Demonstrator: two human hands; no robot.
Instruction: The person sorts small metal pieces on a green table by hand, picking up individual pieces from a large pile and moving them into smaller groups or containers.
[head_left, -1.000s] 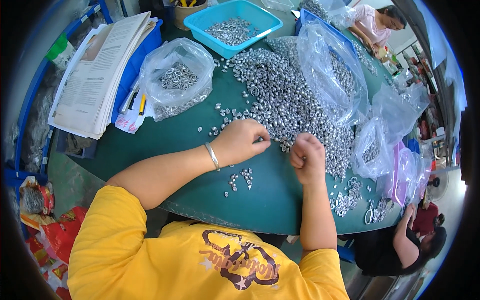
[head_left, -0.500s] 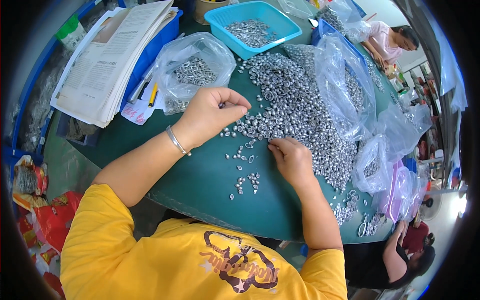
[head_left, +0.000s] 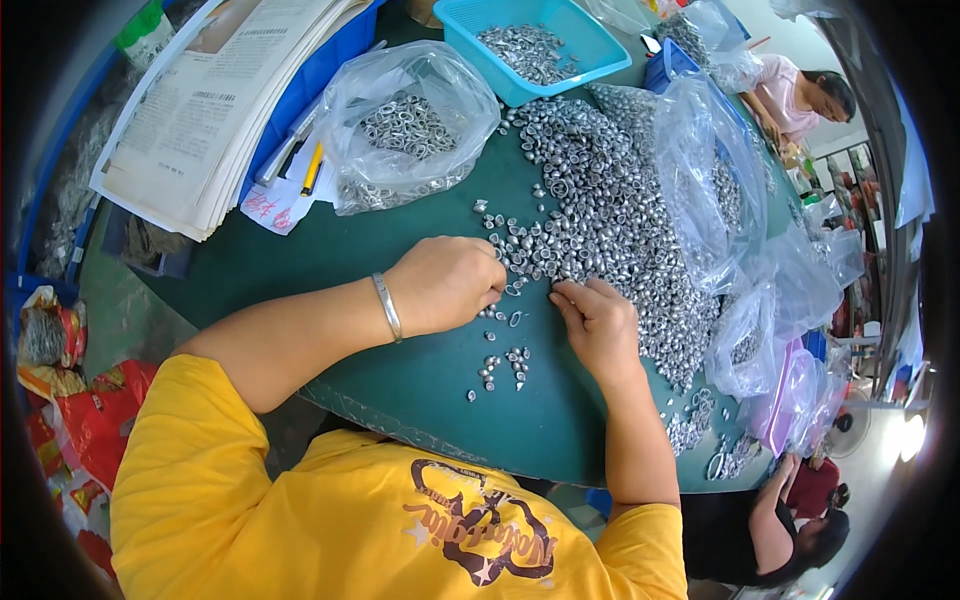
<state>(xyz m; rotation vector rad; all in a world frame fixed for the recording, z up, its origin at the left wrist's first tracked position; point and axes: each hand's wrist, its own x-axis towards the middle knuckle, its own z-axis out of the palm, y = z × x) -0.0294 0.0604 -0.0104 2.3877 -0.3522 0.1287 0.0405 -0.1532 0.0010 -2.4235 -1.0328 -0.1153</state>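
Note:
A large heap of small silver oval metal pieces point(head_left: 610, 200), some cup-like and some ring-like, spreads over the green table. At its near left edge my left hand point(head_left: 450, 283), with a silver bangle on the wrist, is closed with its fingers curled down; what they hold is hidden. My right hand point(head_left: 602, 325) pinches at the heap's front edge, thumb against forefinger, and anything between them is too small to name. Between and below the hands lie several loose silver pieces point(head_left: 517, 362) and a thin oval ring point(head_left: 516, 319).
A plastic bag of silver rings point(head_left: 405, 130) and a light-blue basket point(head_left: 535, 85) stand behind my hands. Newspapers point(head_left: 215, 110) lie on a blue bin at left. More clear bags point(head_left: 745, 335) line the right side. Two people point(head_left: 795, 100) point(head_left: 770, 530) sit at right.
My left hand has moved down and right, from above the loose pieces to the heap's near edge. The right hand stays pinched at the heap's front. The view has shifted slightly.

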